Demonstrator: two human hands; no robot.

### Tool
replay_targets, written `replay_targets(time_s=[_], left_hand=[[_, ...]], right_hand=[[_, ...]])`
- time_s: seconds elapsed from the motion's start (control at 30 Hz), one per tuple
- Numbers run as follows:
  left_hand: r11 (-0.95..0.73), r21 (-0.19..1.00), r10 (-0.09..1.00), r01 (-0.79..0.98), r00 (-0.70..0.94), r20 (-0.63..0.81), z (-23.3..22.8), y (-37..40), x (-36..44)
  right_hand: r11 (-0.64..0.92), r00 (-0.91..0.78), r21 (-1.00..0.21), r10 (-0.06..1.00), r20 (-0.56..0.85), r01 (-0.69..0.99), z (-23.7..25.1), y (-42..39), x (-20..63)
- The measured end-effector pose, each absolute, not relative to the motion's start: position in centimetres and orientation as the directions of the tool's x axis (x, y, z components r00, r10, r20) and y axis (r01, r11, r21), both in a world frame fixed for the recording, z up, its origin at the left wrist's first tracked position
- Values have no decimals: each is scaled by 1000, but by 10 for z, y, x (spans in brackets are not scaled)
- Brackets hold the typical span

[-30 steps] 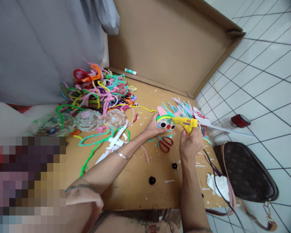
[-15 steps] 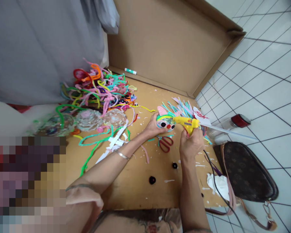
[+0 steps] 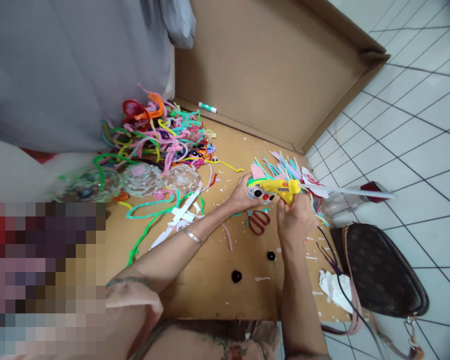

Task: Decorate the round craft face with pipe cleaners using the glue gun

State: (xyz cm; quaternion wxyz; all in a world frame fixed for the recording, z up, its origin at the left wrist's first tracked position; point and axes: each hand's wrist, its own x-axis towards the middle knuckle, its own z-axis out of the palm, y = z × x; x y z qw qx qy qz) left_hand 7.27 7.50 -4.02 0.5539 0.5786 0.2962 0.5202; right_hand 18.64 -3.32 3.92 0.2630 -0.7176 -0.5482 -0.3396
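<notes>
My left hand [image 3: 242, 194] is closed around the side of a small craft animal head [image 3: 255, 193] with pink ears, black eyes and a red nose. In my right hand [image 3: 297, 217] is a yellow hot glue gun [image 3: 283, 188], gripped by its handle. Its nozzle points left over the head's top and covers part of it; whether the tip touches cannot be seen. A long clear glue stick [image 3: 345, 190] juts from the back of the gun. Red-handled scissors [image 3: 258, 223] lie on the table just below the head.
Tangled pipe cleaners [image 3: 161, 130] heap at the left, beside clear round plastic pieces [image 3: 182, 179]. Cut strips [image 3: 281, 165] lie behind the head. A cardboard panel [image 3: 255, 70] stands at the back. A brown bag [image 3: 386, 270], bottle [image 3: 371, 192] and black cord [image 3: 345, 285] are at the right.
The glue gun has shifted left across the head and now hides more of its top and face. The whole view has moved slightly. Both hands keep their hold.
</notes>
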Motion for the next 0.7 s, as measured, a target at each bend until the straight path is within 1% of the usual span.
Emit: replay_targets(time_s=[0.07,0.13,0.7], left_hand=[[-241,954,911,-180,297,286,-38,75,72],[-264,953,906,-147,300,297,-38,75,72],[-350,936,887,-30,311,342,-45,79,78]], right_hand=[[-255,168,9,664,729,967,41,-32,185],[-257,164,25,687,708,966,42,-31,185],[-292,131,134,732,669,947,47,-26,183]])
